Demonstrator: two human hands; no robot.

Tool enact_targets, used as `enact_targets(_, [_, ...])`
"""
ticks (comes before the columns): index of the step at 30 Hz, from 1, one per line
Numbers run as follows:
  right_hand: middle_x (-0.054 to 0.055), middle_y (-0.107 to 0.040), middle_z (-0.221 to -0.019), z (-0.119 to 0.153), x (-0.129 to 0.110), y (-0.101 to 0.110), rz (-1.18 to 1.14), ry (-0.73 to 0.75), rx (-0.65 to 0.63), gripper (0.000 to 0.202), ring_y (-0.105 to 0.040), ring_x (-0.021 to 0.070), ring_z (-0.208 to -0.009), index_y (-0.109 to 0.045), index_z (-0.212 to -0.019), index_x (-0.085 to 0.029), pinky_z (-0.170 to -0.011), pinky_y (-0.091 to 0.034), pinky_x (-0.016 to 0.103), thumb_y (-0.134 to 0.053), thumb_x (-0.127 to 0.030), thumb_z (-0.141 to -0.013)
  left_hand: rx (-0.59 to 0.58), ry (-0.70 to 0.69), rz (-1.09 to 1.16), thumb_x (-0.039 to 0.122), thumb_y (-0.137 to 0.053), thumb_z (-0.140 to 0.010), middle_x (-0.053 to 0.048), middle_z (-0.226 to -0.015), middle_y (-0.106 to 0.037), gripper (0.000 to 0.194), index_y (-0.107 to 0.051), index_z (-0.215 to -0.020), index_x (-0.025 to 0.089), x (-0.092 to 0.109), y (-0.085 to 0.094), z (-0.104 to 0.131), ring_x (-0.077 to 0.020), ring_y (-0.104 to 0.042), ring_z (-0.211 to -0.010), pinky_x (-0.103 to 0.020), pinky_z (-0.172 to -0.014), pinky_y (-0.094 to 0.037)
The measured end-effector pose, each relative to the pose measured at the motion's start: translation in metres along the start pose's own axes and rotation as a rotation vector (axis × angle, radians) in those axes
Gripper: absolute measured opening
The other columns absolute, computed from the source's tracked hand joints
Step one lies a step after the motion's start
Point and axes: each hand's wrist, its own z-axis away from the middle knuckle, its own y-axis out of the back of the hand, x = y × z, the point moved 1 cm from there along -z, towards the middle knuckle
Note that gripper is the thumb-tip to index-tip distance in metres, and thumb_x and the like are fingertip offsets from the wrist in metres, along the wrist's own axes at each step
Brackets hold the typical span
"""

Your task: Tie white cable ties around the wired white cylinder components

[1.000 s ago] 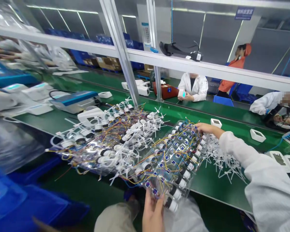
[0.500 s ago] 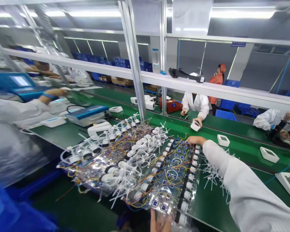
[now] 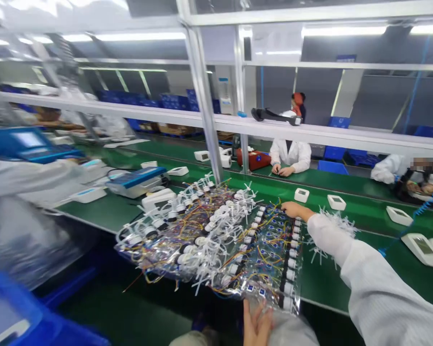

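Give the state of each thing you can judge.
Right-hand clear tray, holding wired parts
Left hand, at the tray's near edge
Right hand, at its far edge
White ties beside right sleeve, loose
Blue case, lid up, screen lit
Front-right white device, screen up

Green bench [image 3: 328,286]'s pretty packed, with clear trays [image 3: 270,250] of wired parts at and left of the right hand's fingers [image 3: 286,206], loose white ties [image 3: 341,223] just right of them.

A factory assembly line: long green desks [image 3: 324,284] under metal-framed shelving [image 3: 159,111], white-coated workers [image 3: 292,156] seated along them, rows of white device housings [image 3: 337,202], and blue crates [image 3: 332,167] behind.
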Motion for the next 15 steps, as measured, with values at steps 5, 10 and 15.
enact_targets(5, [0.013, -0.069, -0.155, 0.073, -0.015, -0.008, -0.109, -0.052, 0.233, 0.041, -0.059, 0.0259, -0.149, -0.077, -0.134, -0.018, -0.130, -0.041, 0.040, -0.059, -0.009, -0.098, -0.130, 0.079, 0.022, 0.033, -0.093, -0.082, -0.014, -0.143, -0.075, 0.117, -0.024, -0.177, 0.039, 0.022, 0.010, 0.014, -0.0321, -0.079, -0.126, -0.042, -0.106, -0.066])
enact_targets(10, [0.013, -0.075, -0.140, 0.210, -0.015, -0.035, -0.283, -0.319, 0.666, 0.039, -0.072, 0.0280, -0.125, -0.072, -0.135, -0.021, -0.114, -0.056, 0.048, -0.047, -0.025, -0.105, -0.207, 0.131, -0.019, 0.031, -0.088, -0.090, -0.012, -0.138, -0.079, 0.099, -0.035, -0.174, 0.036, 0.042, 0.021, 0.023, -0.0307, -0.079, -0.129, -0.045, -0.118, -0.061])
enact_targets(15, [0.023, -0.069, -0.127, 0.336, 0.017, -0.059, -0.184, -0.944, 1.429, 0.054, -0.067, 0.0376, -0.119, -0.065, -0.130, -0.015, -0.112, -0.053, 0.059, -0.058, -0.053, -0.091, -0.221, 0.160, -0.039, 0.030, -0.096, -0.080, -0.013, -0.136, -0.079, 0.091, -0.055, -0.162, 0.029, 0.061, 0.034, 0.033, -0.0306, -0.080, -0.124, -0.037, -0.108, -0.065])
